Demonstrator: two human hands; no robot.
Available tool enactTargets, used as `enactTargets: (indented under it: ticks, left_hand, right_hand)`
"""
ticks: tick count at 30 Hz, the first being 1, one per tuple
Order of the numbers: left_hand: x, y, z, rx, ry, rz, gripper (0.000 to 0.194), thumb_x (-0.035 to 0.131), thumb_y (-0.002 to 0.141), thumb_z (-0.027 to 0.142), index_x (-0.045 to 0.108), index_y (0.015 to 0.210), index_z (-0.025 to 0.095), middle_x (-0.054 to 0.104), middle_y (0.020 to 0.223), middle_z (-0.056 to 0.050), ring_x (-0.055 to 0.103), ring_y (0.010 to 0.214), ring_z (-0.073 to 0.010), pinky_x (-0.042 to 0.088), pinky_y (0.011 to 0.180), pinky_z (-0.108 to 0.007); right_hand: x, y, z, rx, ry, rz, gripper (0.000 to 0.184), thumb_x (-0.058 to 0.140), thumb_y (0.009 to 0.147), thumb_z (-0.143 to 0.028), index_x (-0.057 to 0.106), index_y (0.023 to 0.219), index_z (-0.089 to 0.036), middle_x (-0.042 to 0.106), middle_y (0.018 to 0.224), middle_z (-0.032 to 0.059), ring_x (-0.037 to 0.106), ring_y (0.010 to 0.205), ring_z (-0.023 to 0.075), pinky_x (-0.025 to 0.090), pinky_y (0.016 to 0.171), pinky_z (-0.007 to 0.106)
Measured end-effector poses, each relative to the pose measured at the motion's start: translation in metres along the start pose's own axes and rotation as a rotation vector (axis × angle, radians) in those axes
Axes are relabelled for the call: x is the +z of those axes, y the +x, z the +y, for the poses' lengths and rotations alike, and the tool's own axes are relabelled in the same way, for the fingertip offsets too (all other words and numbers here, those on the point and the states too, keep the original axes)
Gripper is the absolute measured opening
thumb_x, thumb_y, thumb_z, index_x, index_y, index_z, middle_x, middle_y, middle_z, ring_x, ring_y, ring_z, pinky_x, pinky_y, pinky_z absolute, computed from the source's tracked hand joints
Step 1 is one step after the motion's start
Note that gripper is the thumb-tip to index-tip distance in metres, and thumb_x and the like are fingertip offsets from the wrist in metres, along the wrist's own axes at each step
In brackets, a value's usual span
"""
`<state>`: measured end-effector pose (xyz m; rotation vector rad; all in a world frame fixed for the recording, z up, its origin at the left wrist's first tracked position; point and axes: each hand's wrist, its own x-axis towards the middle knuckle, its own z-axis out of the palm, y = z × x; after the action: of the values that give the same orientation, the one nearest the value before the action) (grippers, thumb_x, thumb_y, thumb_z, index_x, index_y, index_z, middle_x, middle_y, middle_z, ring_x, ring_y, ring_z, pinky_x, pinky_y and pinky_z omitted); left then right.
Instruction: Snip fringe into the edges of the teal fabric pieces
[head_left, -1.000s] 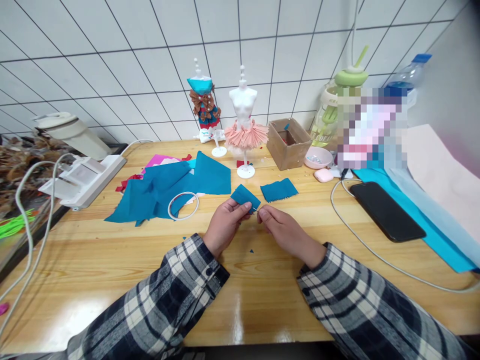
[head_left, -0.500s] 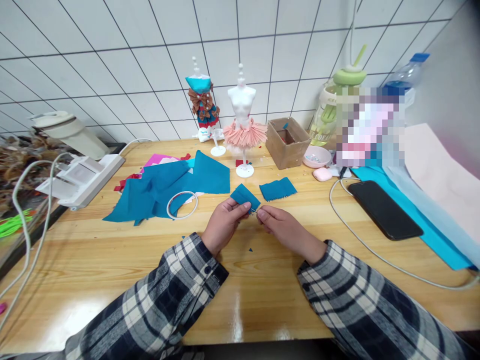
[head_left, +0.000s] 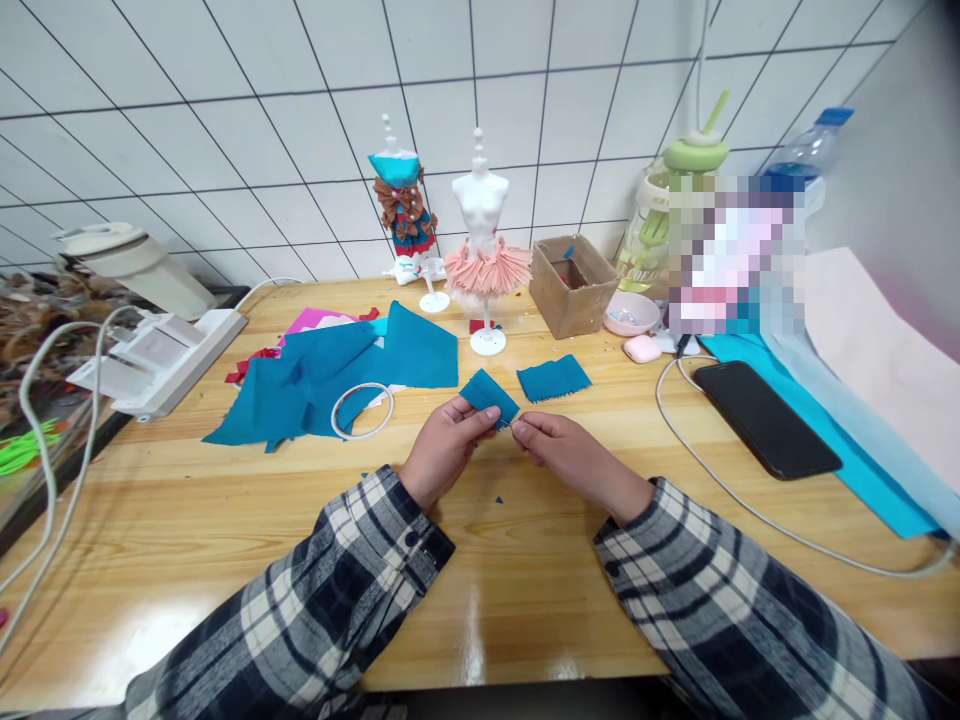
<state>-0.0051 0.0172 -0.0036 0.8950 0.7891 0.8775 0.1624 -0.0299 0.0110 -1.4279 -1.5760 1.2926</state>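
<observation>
A small folded-looking piece of teal-blue cloth (head_left: pixel 489 392) is pinched between the thumb and fingers of my left hand (head_left: pixel 448 445). At its lower right corner, my right hand (head_left: pixel 559 445) is closed on a thin, pale, pin-like thing (head_left: pixel 505 424) whose tip meets the cloth; its exact kind is too small to make out. Just beyond my right hand lies a second teal cloth piece (head_left: pixel 553 378) with a fringed front edge. Left of my hands, a white ring (head_left: pixel 362 436) rests partly on a large crumpled teal cloth (head_left: pixel 315 375).
Two small dress forms stand at the back, one with a peach ruffled skirt (head_left: pixel 487 268), one with a teal and brown dress (head_left: pixel 406 210). Right of them are a cardboard box (head_left: pixel 574 300) and pink dish (head_left: pixel 631 318). A phone (head_left: pixel 765 418) and white cable (head_left: pixel 739 498) lie right.
Both hands stay at the cloth in almost the same pose. The whole view has shifted very slightly; nothing else has visibly moved.
</observation>
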Motion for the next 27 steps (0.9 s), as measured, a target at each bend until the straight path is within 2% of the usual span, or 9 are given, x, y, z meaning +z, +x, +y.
enactTargets:
  ticks: [7, 13, 16, 19, 24, 27]
  left_hand:
    - [0.003, -0.001, 0.003, 0.004, -0.028, 0.029, 0.02, 0.08, 0.069, 0.026, 0.071, 0.083, 0.016, 0.072, 0.083, -0.003, 0.061, 0.075, -0.0134, 0.045, 0.074, -0.027]
    - [0.004, -0.001, 0.003, 0.049, -0.164, 0.138, 0.018, 0.082, 0.068, 0.024, 0.07, 0.079, 0.017, 0.071, 0.082, 0.0, 0.062, 0.077, -0.0114, 0.047, 0.078, -0.025]
    - [0.005, -0.002, 0.003, 0.025, -0.115, 0.137, 0.019, 0.081, 0.069, 0.026, 0.07, 0.081, 0.016, 0.071, 0.082, -0.001, 0.063, 0.076, -0.0117, 0.048, 0.074, -0.024]
    - [0.006, -0.003, 0.003, 0.024, -0.103, 0.132, 0.02, 0.081, 0.069, 0.027, 0.07, 0.082, 0.016, 0.071, 0.081, -0.001, 0.063, 0.074, -0.0109, 0.048, 0.072, -0.023]
    - [0.008, -0.004, 0.004, 0.04, -0.135, 0.139, 0.02, 0.082, 0.068, 0.025, 0.07, 0.08, 0.016, 0.07, 0.078, 0.0, 0.062, 0.072, -0.0101, 0.048, 0.071, -0.023]
    - [0.008, -0.004, 0.003, 0.045, -0.121, 0.134, 0.019, 0.082, 0.068, 0.025, 0.07, 0.081, 0.016, 0.07, 0.08, 0.0, 0.061, 0.073, -0.0106, 0.047, 0.072, -0.024]
  right_hand:
    - [0.0, 0.0, 0.002, 0.003, -0.043, 0.011, 0.033, 0.041, 0.093, -0.041, 0.044, 0.067, -0.021, 0.043, 0.063, -0.0035, 0.041, 0.062, 0.0131, 0.032, 0.059, 0.027]
    - [0.003, -0.004, 0.001, -0.041, -0.071, 0.145, 0.032, 0.048, 0.091, -0.051, 0.051, 0.079, -0.021, 0.049, 0.071, -0.002, 0.047, 0.068, 0.015, 0.037, 0.063, 0.028]
    - [0.008, -0.006, 0.003, -0.059, 0.018, 0.172, 0.034, 0.031, 0.098, -0.048, 0.051, 0.088, -0.022, 0.047, 0.068, -0.0018, 0.047, 0.065, 0.0154, 0.038, 0.06, 0.028]
    - [0.015, -0.008, 0.007, -0.044, 0.035, 0.109, 0.029, 0.029, 0.099, -0.045, 0.046, 0.089, -0.024, 0.046, 0.064, -0.0034, 0.047, 0.056, 0.0144, 0.038, 0.053, 0.028]
    - [0.025, -0.01, 0.007, 0.036, 0.099, -0.073, 0.028, 0.028, 0.1, -0.049, 0.038, 0.09, -0.026, 0.06, 0.064, -0.0032, 0.053, 0.046, 0.0134, 0.041, 0.046, 0.028]
    - [0.026, -0.01, 0.005, 0.036, 0.124, -0.085, 0.029, 0.028, 0.1, -0.052, 0.038, 0.092, -0.026, 0.064, 0.068, -0.0018, 0.055, 0.045, 0.0132, 0.043, 0.046, 0.028]
